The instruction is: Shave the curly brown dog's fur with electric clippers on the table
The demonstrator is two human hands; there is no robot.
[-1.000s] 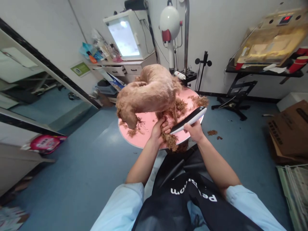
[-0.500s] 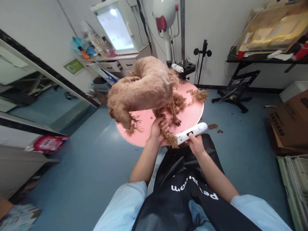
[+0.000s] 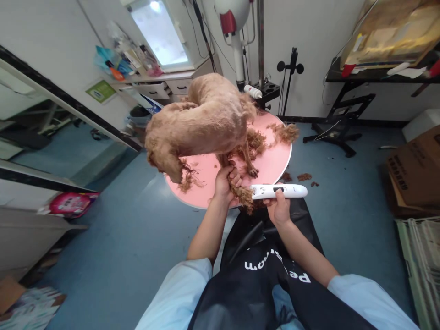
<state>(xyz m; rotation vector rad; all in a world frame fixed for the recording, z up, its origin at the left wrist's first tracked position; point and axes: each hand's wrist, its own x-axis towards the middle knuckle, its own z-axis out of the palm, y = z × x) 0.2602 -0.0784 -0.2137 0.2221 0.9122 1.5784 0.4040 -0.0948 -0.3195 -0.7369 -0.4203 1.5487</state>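
Observation:
A tan curly-haired dog stands on a round pink grooming table, its head lowered to the left. My left hand is closed around one of the dog's legs, holding the furry paw out over the table's near edge. My right hand grips a white electric clipper, held level with its blade end touching the paw's fur. Clumps of cut fur lie on the tabletop behind the dog.
A dryer on a stand and a metal pole rise behind the table. Drawers with clutter stand at the back left, a black-framed table at the back right, cardboard boxes to the right. Fur bits dot the blue floor.
My right hand lowered the clipper from a raised tilt over the table to a level position at the paw. The view shifted slightly; my left hand kept its hold on the leg.

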